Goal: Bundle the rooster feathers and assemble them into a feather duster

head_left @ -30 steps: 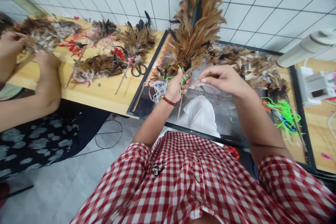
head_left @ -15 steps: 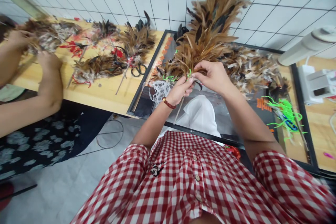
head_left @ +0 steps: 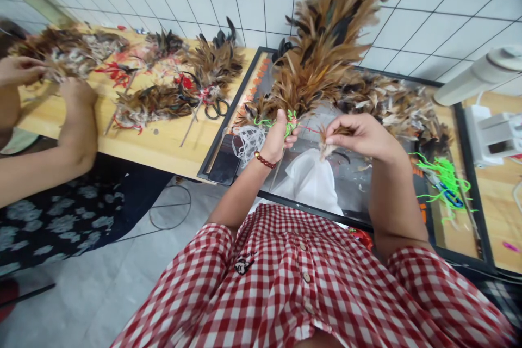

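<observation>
My left hand [head_left: 274, 142] is closed around the lower end of a large brown feather duster [head_left: 316, 68], which rises toward the tiled wall. Below the palm its thin stick [head_left: 278, 172] pokes out. Bright green strings [head_left: 292, 121] show at the feather base by my fingers. To the right, my right hand [head_left: 362, 131] pinches a small tuft of brown feathers [head_left: 325, 148]. A thin red thread [head_left: 310, 129] stretches from the duster's base toward that tuft; its ends are hard to make out.
A dark mat with a black frame [head_left: 465, 141] lies under the work. It bears loose feathers [head_left: 391, 100], white bands [head_left: 248, 144], a phone [head_left: 225, 160], green strings and blue-handled scissors [head_left: 448, 194]. A white bottle [head_left: 479, 76] stands right. At left, another person's hands [head_left: 77, 92] handle feathers.
My right hand has moved right, away from the duster's base, and now shows a feather tuft in its fingers. The red thread has become visible. My left hand stays on the duster.
</observation>
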`<state>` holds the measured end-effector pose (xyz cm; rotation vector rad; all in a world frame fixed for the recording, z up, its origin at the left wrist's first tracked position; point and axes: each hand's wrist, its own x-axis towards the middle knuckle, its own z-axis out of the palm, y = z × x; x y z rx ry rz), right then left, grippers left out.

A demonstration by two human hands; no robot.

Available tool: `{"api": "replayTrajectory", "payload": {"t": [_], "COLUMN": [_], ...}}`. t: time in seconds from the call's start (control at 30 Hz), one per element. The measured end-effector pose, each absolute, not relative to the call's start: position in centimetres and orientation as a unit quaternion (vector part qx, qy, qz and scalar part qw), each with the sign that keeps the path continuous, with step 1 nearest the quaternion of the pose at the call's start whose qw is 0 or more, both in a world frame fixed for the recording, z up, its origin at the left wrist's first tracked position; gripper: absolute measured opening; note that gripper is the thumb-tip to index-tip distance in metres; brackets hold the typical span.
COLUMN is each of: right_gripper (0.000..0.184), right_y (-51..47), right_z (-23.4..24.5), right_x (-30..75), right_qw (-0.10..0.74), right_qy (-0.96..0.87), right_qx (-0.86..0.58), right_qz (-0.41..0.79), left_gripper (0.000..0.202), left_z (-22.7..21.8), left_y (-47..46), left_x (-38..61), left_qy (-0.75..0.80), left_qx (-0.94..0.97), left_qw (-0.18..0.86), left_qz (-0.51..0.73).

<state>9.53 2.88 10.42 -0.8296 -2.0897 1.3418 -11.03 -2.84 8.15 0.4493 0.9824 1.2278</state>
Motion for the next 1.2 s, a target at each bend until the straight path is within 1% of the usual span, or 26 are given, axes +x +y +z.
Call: {"api": "replayTrajectory", "payload": {"t": [0.07, 0.1, 0.13, 0.17, 0.2, 0.27, 0.33, 0.37, 0.43, 0.57, 0.7, 0.8, 0.9, 0.97, 1.03, 1.13, 1.2], "right_gripper": [0.036, 0.038, 0.038, 0.037, 0.035, 0.030, 0.031, 0.031, 0.032, 0.026, 0.022, 0.022, 0.021, 0.025, 0.030, 0.027, 0.029], "right_y": [3.2, 3.2, 3.2, 3.1, 2.9, 2.4, 1.9, 1.8, 1.7, 2.0, 1.5, 0.9, 0.9, 1.1, 1.4, 1.4, 1.3], "right_z": [8.9, 8.2, 7.5, 7.0, 6.7, 6.8, 7.2, 7.3, 7.3, 5.9, 4.7, 4.6, 5.0, 5.3, 5.6, 5.4, 4.9], "right_x": [10.8, 11.0, 10.9, 10.6, 9.9, 7.9, 5.5, 4.2, 2.2, 0.7, 1.7, 2.5, 2.5, 2.1, 1.6, 1.3, 1.6], "right_qw": [0.170, 0.136, 0.119, 0.127, 0.159, 0.279, 0.387, 0.417, 0.444, 0.459, 0.458, 0.443, 0.457, 0.452, 0.425, 0.399, 0.406], "right_qy": [-0.774, -0.784, -0.802, -0.823, -0.841, -0.848, -0.827, -0.821, -0.818, -0.808, -0.822, -0.836, -0.822, -0.822, -0.836, -0.849, -0.849], "right_qx": [-0.294, -0.288, -0.285, -0.287, -0.296, -0.325, -0.334, -0.328, -0.321, -0.344, -0.310, -0.297, -0.318, -0.329, -0.335, -0.339, -0.332], "right_qz": [0.535, 0.533, 0.511, 0.474, 0.424, 0.313, 0.234, 0.211, 0.175, 0.134, 0.135, 0.130, 0.118, 0.107, 0.093, 0.075, 0.068], "left_gripper": [0.057, 0.056, 0.056, 0.056, 0.056, 0.058, 0.060, 0.061, 0.064, 0.068, 0.070, 0.068, 0.068, 0.068, 0.067, 0.064, 0.059], "left_z": [8.3, 8.4, 8.3, 8.2, 8.1, 7.7, 7.2, 7.0, 6.4, 5.8, 5.8, 6.0, 6.0, 5.9, 5.7, 5.7, 5.9], "left_y": [-2.7, -2.6, -2.6, -2.5, -2.5, -2.3, -2.2, -2.1, -2.0, -1.9, -2.0, -2.1, -2.0, -2.0, -1.9, -1.9, -2.0], "left_x": [-11.3, -11.3, -11.3, -11.2, -11.1, -10.6, -10.1, -9.9, -9.4, -9.2, -9.5, -9.6, -9.6, -9.4, -9.2, -9.1, -9.1], "left_qy": [0.439, 0.437, 0.435, 0.433, 0.431, 0.428, 0.427, 0.428, 0.433, 0.448, 0.452, 0.453, 0.453, 0.457, 0.466, 0.474, 0.472], "left_qx": [0.176, 0.169, 0.164, 0.162, 0.163, 0.167, 0.176, 0.180, 0.189, 0.204, 0.216, 0.212, 0.214, 0.216, 0.211, 0.196, 0.191], "left_qw": [0.683, 0.681, 0.677, 0.671, 0.663, 0.648, 0.637, 0.631, 0.618, 0.597, 0.594, 0.595, 0.599, 0.595, 0.586, 0.576, 0.581], "left_qz": [0.557, 0.563, 0.571, 0.580, 0.590, 0.607, 0.617, 0.621, 0.628, 0.634, 0.629, 0.629, 0.625, 0.624, 0.629, 0.636, 0.635]}}
